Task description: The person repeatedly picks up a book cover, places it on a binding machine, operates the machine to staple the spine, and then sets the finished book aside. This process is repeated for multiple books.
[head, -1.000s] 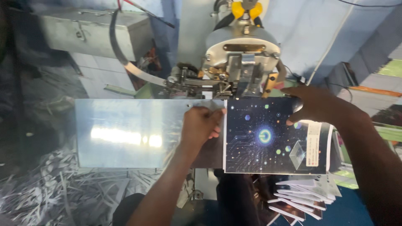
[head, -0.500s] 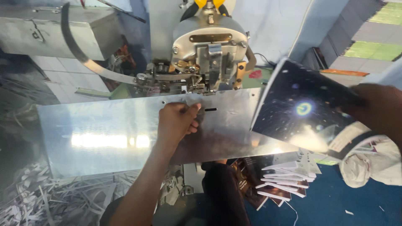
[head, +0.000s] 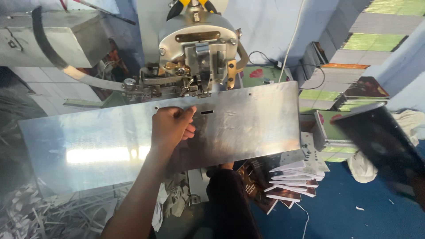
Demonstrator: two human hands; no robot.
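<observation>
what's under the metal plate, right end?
Below the metal plate, a fanned pile of booklets lies on the blue floor. The plate covers the pile's top edge.

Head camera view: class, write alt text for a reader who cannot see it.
A person's left hand rests flat on a shiny metal plate below a stitching machine head. A dark, blurred booklet is at the right edge; the right hand is not visible. Stacked booklets lie below.

Left hand [head: 171, 126] rests on the metal plate [head: 248, 124] — machine head [head: 197, 53] behind; booklets [head: 292, 181] below right.
</observation>
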